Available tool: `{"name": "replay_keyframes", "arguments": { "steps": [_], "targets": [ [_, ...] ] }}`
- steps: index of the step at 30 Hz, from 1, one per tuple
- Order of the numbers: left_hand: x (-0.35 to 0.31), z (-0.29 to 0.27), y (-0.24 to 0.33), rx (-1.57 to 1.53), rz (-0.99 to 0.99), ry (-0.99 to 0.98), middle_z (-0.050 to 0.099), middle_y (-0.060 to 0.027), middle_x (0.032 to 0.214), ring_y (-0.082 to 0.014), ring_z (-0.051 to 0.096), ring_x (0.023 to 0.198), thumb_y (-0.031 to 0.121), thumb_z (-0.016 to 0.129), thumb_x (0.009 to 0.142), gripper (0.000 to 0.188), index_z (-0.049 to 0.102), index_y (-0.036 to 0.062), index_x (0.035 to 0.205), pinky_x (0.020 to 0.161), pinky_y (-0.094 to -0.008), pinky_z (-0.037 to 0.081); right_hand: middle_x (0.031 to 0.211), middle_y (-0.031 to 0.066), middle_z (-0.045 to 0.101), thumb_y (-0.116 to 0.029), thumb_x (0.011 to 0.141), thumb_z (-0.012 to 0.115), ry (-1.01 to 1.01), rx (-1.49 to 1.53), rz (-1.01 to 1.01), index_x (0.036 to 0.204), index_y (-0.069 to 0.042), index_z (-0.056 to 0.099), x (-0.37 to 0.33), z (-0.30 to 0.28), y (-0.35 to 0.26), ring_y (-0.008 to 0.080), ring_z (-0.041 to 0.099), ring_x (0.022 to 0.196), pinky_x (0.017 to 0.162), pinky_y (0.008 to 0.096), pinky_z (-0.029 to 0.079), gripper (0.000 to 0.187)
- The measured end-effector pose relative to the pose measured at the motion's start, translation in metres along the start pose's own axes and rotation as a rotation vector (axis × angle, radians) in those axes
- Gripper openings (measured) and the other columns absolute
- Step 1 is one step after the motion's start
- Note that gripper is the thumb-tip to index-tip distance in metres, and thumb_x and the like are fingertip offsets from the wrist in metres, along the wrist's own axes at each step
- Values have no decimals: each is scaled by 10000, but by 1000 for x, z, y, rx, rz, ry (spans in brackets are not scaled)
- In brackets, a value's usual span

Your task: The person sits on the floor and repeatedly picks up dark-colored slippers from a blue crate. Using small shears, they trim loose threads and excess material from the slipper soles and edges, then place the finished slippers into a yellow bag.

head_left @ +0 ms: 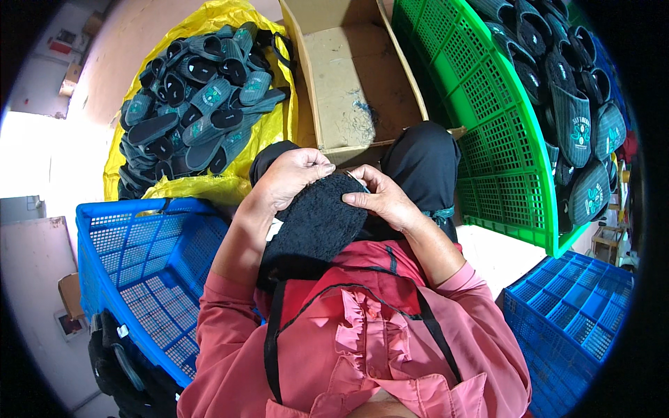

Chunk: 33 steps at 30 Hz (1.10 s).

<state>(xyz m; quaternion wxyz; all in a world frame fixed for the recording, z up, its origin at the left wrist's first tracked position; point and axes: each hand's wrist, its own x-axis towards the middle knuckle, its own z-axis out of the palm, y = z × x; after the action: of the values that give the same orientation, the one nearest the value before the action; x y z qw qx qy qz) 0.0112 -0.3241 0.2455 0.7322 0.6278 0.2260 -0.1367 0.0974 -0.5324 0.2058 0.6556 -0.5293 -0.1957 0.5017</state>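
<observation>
- Head view, looking straight down: the left hand point(293, 175) lies curled over the upper left edge of a black fuzzy slipper sole point(317, 223), fingers bent onto the pile and thumb side tucked under, so it is closed on the piece and steadies it.
- The right hand point(380, 198) pinches the upper right edge of the same sole, fingertips pressed together at the rim near a pale sliver of lining; both hands meet at the far end, which looks like a grip for working that edge rather than for carrying.
- That sole rests on the person's lap, its near end against the red frilled blouse point(362, 327) and its far end over the black-trousered knees point(421, 164), so the lap bears the weight and the hands stay free for fine handling.
- Just beyond the knees stands an open cardboard box point(355, 76), within easy reach.
- At the upper left a yellow sack point(275, 129) lies open, heaped with finished dark striped slippers point(202, 104).
- On the right a green plastic crate point(502, 139) tilts toward the person, with more slippers along its far side.
- Blue crates sit to the lower left point(146, 258) and lower right point(571, 313), close beside the seat.
</observation>
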Motion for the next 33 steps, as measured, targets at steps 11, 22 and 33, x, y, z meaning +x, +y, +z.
{"name": "replay_keyframes", "arguments": {
  "steps": [11, 22, 33],
  "targets": [
    [-1, 9, 0, -37, 14, 8, 564, 44, 804, -51, 445, 679, 257, 629, 971, 204, 638, 53, 970, 608, -177, 361, 980, -34, 601, -246, 1001, 595, -129, -157, 139, 1176, -22, 610, -2, -19, -37, 53, 520, 902, 804, 219, 448, 283],
    [0, 15, 7, 80, -2, -57, 590, 22, 824, -58, 513, 733, 199, 649, 953, 182, 643, 18, 970, 663, -213, 425, 1007, -13, 621, -210, 994, 606, -137, -158, 63, 1161, -11, 617, -4, -28, -33, 64, 541, 942, 854, 233, 458, 260],
    [6, 23, 0, 105, 73, 4, 597, 2, 854, -82, 520, 770, 147, 634, 948, 146, 628, 3, 972, 711, -223, 432, 935, -11, 676, -174, 943, 672, -191, -247, 55, 1080, -4, 674, 6, -40, -38, 72, 586, 892, 837, 249, 482, 218]
  ]
}}
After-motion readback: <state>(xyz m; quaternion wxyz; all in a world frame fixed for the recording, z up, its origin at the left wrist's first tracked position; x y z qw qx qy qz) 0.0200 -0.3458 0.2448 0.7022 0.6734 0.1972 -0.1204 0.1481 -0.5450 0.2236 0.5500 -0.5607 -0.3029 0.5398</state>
